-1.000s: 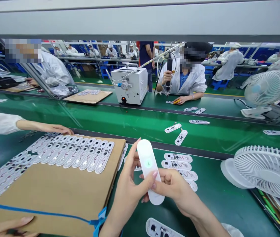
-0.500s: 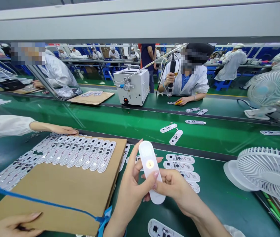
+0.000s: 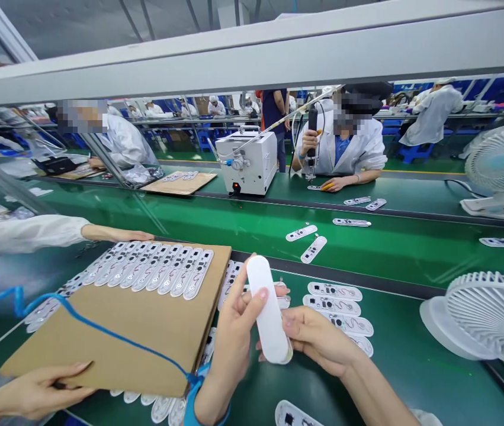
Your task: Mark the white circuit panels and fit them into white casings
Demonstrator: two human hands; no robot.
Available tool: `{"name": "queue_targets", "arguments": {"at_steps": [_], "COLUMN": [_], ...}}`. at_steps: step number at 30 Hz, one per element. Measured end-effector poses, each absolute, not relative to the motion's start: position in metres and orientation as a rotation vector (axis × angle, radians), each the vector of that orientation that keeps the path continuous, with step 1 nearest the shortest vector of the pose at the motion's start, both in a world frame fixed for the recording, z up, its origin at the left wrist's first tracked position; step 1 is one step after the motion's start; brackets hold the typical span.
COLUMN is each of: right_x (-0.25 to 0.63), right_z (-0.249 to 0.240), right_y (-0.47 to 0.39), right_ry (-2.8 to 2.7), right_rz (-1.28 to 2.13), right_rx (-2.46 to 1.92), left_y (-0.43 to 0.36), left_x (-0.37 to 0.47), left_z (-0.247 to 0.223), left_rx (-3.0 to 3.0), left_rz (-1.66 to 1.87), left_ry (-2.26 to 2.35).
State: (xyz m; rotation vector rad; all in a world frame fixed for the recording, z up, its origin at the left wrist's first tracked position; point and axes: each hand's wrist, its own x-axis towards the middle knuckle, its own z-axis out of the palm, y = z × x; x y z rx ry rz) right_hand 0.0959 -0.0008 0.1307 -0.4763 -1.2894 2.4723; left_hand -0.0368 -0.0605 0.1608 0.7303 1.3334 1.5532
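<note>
Upright between my hands is a white oblong lamp piece (image 3: pixel 266 331), its plain smooth face toward me and no glow on it. My left hand (image 3: pixel 237 322) grips its left side, thumb pressed on the front and fingers behind. At the lower right edge, my right hand (image 3: pixel 320 337) pinches it between thumb and fingers. Several similar pieces, showing circuit parts and thin wires, lie in a column on the green bench right of my hands, such as one circuit piece (image 3: pixel 335 290). Another circuit piece (image 3: pixel 294 414) lies near the front edge. A blue wrist strap (image 3: pixel 207 393) circles my left wrist.
At left, a co-worker's hands (image 3: pixel 41 390) hold a cardboard sheet (image 3: pixel 127 337) bearing a row of circuit pieces; more lie beneath. A blue coiled cord (image 3: pixel 114 334) crosses it. A white fan (image 3: pixel 491 319) stands right. Beyond, a green belt (image 3: pixel 243 228) carries pieces; a co-worker holds a tool (image 3: pixel 312 127).
The glowing spot on the lamp piece has gone out. My left thumb has moved higher on its face. The co-worker's cardboard has shifted away from me, uncovering pieces at its near edge.
</note>
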Motion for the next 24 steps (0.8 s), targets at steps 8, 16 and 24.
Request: {"name": "queue_targets", "arguments": {"at_steps": [8, 16, 24], "right_x": [0.114, 0.126, 0.144], "right_z": [0.129, 0.139, 0.165], "right_y": [0.023, 0.025, 0.027], "right_ry": [-1.358, -1.291, -1.05], "right_rz": [2.078, 2.055, 1.951], "right_rx": [-0.873, -0.78, -0.827], "left_y": [-0.006, 0.017, 0.116], "left_x": [-0.163, -0.215, -0.119], "left_z": [0.129, 0.144, 0.107], "left_rx": [1.739, 1.797, 2.137], "left_rz": [0.274, 0.08, -0.047], "left_ry": [2.786, 2.972, 2.317]}}
